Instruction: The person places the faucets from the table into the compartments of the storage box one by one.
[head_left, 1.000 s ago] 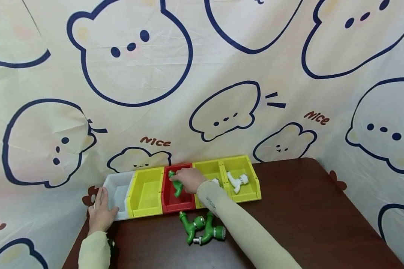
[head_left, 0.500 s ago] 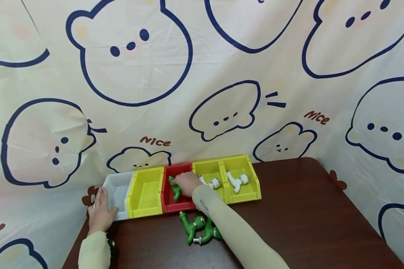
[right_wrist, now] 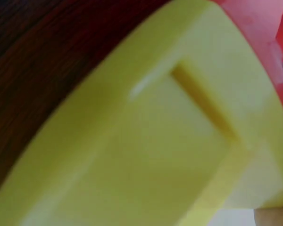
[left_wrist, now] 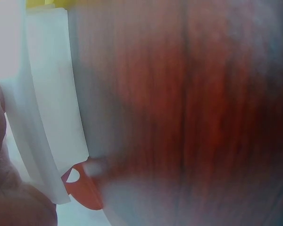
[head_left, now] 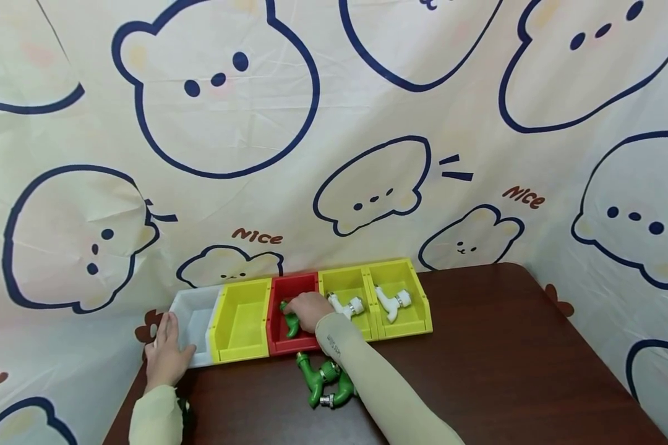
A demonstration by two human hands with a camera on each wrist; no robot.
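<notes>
In the head view my right hand (head_left: 310, 310) pinches a green tap (head_left: 292, 326) inside the red bin (head_left: 292, 347); its lower end is low in the bin, and whether it touches the bottom I cannot tell. My left hand (head_left: 168, 355), fingers extended, rests on the outer side of the white bin (head_left: 198, 312) at the row's left end. The left wrist view shows part of that hand (left_wrist: 9, 188) against the white bin wall (left_wrist: 56, 94). Two more green taps lie on the table below the red bin: one (head_left: 314, 378) is whole in view, the other (head_left: 343, 390) partly behind my right forearm.
Left of the red bin stands a yellow bin (head_left: 239, 355). On its right, two yellow bins each hold a white tap, one (head_left: 345, 305) near my wrist and one (head_left: 392, 301) at the end. The brown table (head_left: 506, 358) extends right; a patterned sheet (head_left: 367, 111) hangs behind.
My right hand has moved down and slightly toward me in the red bin, lowering the green tap. The left hand has stayed at the white bin.
</notes>
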